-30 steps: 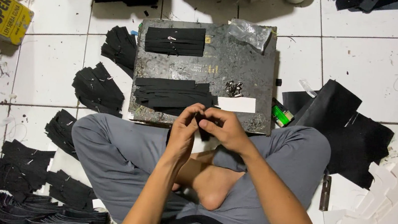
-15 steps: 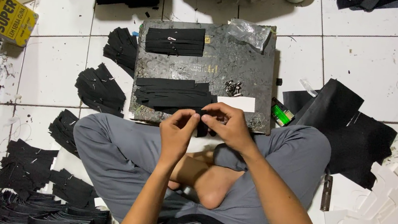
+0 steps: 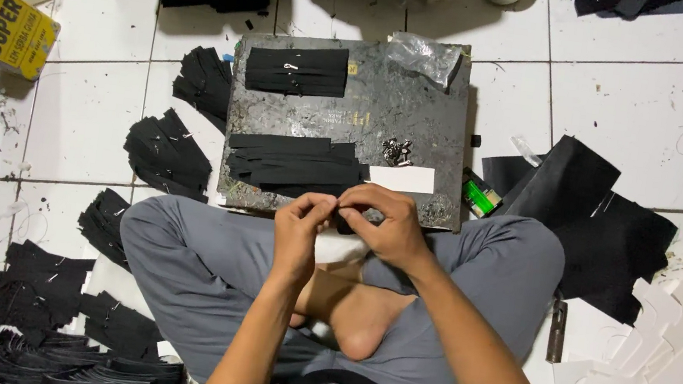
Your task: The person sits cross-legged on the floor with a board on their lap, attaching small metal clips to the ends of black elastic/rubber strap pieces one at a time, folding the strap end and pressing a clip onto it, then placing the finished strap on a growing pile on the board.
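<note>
- I see both hands meeting at the centre of the frame, just below the near edge of the dark work board (image 3: pixel 418 132) that lies on the white tiled floor (image 3: pixel 629 114).
- My left hand (image 3: pixel 299 232) has its fingertips pinched together on a small piece held between the two hands; the piece is too small and too hidden for me to tell what it is.
- My right hand (image 3: pixel 385 223) curls over from the right, its fingers closed in a narrow grip on the same small piece, touching the left fingertips.
- Under the hands lie crossed legs in grey trousers (image 3: pixel 202 270) and a bare foot (image 3: pixel 360 325).
- On the board, a stack of black strips (image 3: pixel 293 163) lies just above the hands, with a white card (image 3: pixel 401 178) beside it on the right.
- A second stack of black strips (image 3: pixel 297 69) sits at the board's upper left, and a little heap of metal bits (image 3: pixel 397 150) lies near the middle.
- Black bundles (image 3: pixel 168 153) lie on the floor at left.
</note>
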